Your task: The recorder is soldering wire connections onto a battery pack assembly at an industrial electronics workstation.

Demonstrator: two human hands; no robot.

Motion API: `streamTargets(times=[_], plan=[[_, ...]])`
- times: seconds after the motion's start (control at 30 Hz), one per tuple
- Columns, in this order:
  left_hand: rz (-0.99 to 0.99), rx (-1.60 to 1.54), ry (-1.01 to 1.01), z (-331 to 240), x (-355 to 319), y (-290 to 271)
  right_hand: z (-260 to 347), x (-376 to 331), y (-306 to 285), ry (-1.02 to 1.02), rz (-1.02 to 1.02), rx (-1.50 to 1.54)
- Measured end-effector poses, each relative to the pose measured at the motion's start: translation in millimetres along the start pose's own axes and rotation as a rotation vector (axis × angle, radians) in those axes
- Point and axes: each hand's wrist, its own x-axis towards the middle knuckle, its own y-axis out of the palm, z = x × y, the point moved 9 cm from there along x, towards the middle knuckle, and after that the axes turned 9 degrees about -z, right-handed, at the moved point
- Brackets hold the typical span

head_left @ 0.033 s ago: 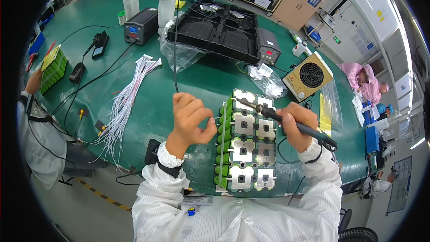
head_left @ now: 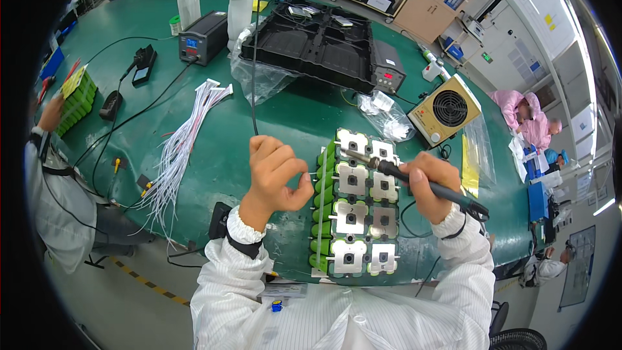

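My right hand (head_left: 431,185) grips a soldering iron (head_left: 447,193) by its dark handle. The iron's tip points left, over the far left metal plate of a battery pack (head_left: 350,219). Whether the tip touches the plate I cannot tell. Green cells show along the pack's left side, and square metal tabs cover its top. My left hand (head_left: 275,175) is closed just left of the pack, with a thin pale wire (head_left: 312,172) sticking out from its fingers toward the far left cells. A black cable (head_left: 253,78) comes down from above and ends from view behind this hand.
Left lies a bundle of white wires (head_left: 188,146). Beyond are a soldering station (head_left: 205,39), a black tray (head_left: 311,45), another control box (head_left: 389,68) and a fan unit (head_left: 447,109). At far left a co-worker's hand (head_left: 52,113) holds another green pack (head_left: 79,102).
The soldering iron's tip has shifted slightly toward me, and my right hand has moved a little with it. My left hand stays almost in place.
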Motion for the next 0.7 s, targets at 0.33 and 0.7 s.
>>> streamTargets(times=[0.33, 0.7], plan=[[0.054, -0.03, 0.01, -3.8, -4.7, 4.1, 14.1, -14.7, 18.0, -0.084, 0.113, -0.052], [0.059, -0.026, 0.006, -2.9, -6.1, 4.7, 13.2, -13.5, 23.3, -0.073, 0.12, -0.042]])
